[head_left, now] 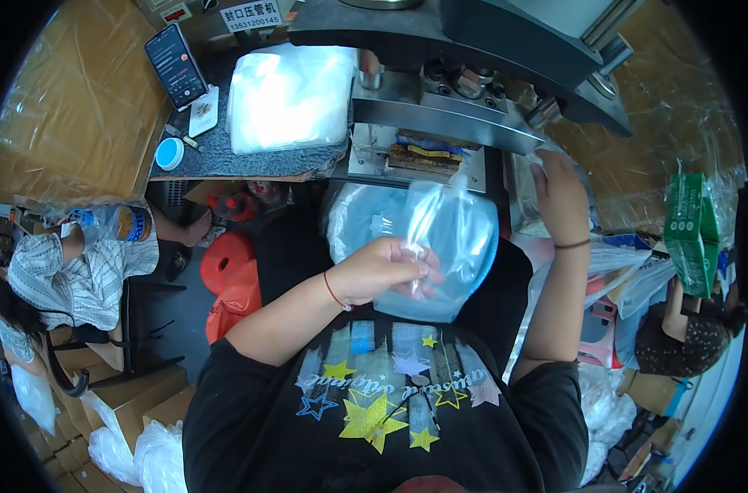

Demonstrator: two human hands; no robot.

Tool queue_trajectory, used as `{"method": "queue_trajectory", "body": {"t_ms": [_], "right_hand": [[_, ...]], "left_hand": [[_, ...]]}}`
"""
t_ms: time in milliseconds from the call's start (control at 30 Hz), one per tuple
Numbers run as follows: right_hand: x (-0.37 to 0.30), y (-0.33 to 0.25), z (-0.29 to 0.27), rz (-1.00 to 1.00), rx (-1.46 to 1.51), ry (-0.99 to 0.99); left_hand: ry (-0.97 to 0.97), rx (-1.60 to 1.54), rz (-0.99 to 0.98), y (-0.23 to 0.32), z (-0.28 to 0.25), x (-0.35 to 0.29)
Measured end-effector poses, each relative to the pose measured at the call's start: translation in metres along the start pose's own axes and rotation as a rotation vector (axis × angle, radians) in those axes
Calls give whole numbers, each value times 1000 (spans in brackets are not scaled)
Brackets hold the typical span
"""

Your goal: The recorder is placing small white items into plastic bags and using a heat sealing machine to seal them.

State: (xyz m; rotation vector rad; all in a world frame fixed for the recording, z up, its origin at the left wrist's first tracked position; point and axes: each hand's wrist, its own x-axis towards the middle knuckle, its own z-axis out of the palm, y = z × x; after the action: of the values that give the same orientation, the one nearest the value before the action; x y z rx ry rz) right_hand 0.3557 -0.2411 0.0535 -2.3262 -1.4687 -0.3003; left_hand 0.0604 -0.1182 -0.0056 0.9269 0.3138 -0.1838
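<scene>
My left hand (394, 271) is closed, pinching a clear plastic pouch (430, 209) by its lower part. The pouch's narrow, spout-like top points up toward the press. Below it, a pale blue basin (357, 215) rests between my legs, with clear plastic inside. My right hand (563, 197) is raised to the right of the press, its back toward me. Its fingertips are by some clear plastic (526, 193) and partly hidden, so I cannot tell whether they grip anything. Ahead of both hands stands a dark metal press (472, 135) with a brass-coloured die block (423, 156) on its bed.
A stack of clear plastic bags (292, 99) lies on the bench at left, beside a phone (177, 66) and a small round blue-lidded tub (169, 154). A red stool (226, 263) stands at left. Other people sit at far left and far right. Cardboard boxes (78, 107) flank the bench.
</scene>
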Motion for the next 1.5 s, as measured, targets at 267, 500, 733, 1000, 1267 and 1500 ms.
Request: {"method": "queue_trajectory", "body": {"t_ms": [267, 500, 733, 1000, 1267, 1500], "right_hand": [[-3, 31, 29, 43, 8, -68], [-5, 47, 34, 21, 38, -67], [-15, 35, 22, -155, -74, 208], [-45, -100, 8, -251, 533, -43], [-12, -119, -16, -282, 642, 15], [-21, -75, -25, -284, 578, -245]], "left_hand": [[188, -101, 120, 28, -30, 10], [1262, 1382, 997, 74, -85, -11], [990, 1946, 589, 42, -107, -52], [648, 644, 606, 23, -56, -40], [291, 429, 372, 1, -12, -8], [-59, 57, 102, -9, 4, 2]]}}
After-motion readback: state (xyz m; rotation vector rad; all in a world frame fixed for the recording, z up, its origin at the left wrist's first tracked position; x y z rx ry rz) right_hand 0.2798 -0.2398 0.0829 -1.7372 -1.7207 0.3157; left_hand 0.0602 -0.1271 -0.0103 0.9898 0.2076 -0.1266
